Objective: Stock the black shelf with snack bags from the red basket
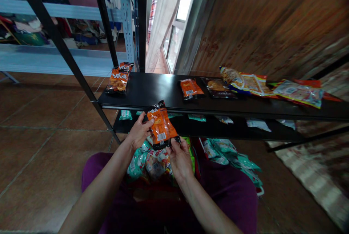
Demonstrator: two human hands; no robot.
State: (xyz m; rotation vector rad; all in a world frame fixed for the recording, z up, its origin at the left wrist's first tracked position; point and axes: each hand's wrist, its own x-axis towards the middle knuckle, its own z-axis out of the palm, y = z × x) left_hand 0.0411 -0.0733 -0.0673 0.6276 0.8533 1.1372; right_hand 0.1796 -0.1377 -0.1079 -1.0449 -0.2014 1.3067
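Both hands hold one orange snack packet (161,126) in front of the black shelf (152,92). My left hand (139,132) grips its upper left edge, fingers closed on it. My right hand (180,157) pinches its lower right corner. The packet is tilted, its back with a barcode facing me. Below my hands, a heap of green and mixed snack packets (152,163) lies on my lap. On the shelf top lie two orange packets (119,77) at the left and a smaller orange packet (191,88) near the middle.
Further right on the shelf lie a dark packet (219,87) and several colourful packets (272,86). A lower shelf board (212,126) carries small green and white packets. More green packets (234,159) spill to my right. A blue metal rack (54,34) stands at the back left.
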